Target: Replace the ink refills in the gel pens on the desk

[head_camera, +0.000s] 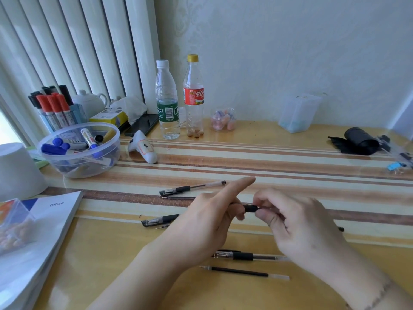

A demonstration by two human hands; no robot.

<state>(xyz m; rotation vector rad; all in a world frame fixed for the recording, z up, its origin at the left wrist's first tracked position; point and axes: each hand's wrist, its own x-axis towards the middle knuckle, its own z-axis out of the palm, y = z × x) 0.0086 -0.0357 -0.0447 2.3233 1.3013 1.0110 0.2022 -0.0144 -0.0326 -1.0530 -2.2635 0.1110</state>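
Both hands hold one black gel pen [251, 208] above the desk. My left hand [207, 218] grips its left part, index finger stretched out. My right hand [297, 224] pinches the black grip section; most of the pen is hidden. A capped gel pen [192, 188] lies farther back, a thin refill [178, 197] just before it. Another gel pen [159, 220] pokes out left of my left hand. Near me lie a gel pen [245, 256] and a loose black refill [243, 272].
A clear tub of markers [79, 149], a marker holder [53, 108], two bottles [180, 97] and a white bottle lying down [143, 149] stand at the back left. A stack of books [35, 238] fills the near left. A black roll [359, 140] sits far right.
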